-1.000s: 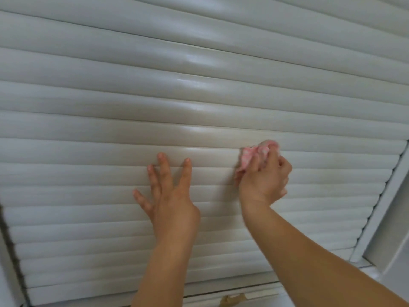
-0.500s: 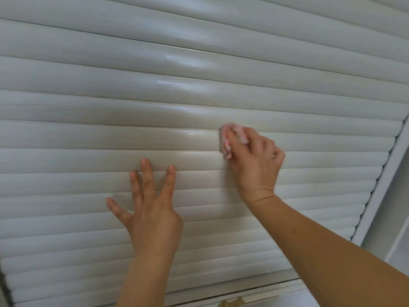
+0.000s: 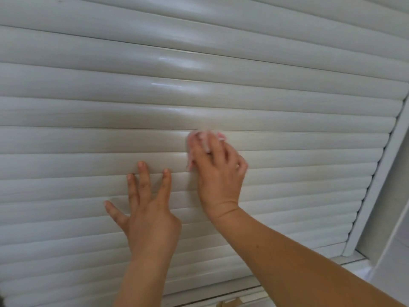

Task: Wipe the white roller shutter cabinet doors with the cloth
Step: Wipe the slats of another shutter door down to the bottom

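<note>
Pressing against the white roller shutter door (image 3: 221, 89), a pink cloth (image 3: 204, 139) is sitting under the fingers of the right hand (image 3: 218, 173), a little right of the picture's middle. Only its pale edge is showing above and to the left of the fingertips; it is blurred there, so its folds and full extent are hard to make out. The right hand's fingers are lying fairly long over the cloth, bending a little at the knuckles, and seem to be pinning it to a slat rather than bunching it up. The right forearm is reaching in from the lower right corner.

Just beside it, lower and to the left, the left hand (image 3: 148, 216) is resting flat on the slats with its fingers spread and straight, holding nothing; its index fingertip is lying close to the heel of the right hand without clearly touching it.

The door's rounded horizontal slats are filling nearly the whole view, with glossy highlights on the ones above the cloth. A white side rail (image 3: 376, 185) is running down the door's right edge, slanting in the wide-angle view.
</note>
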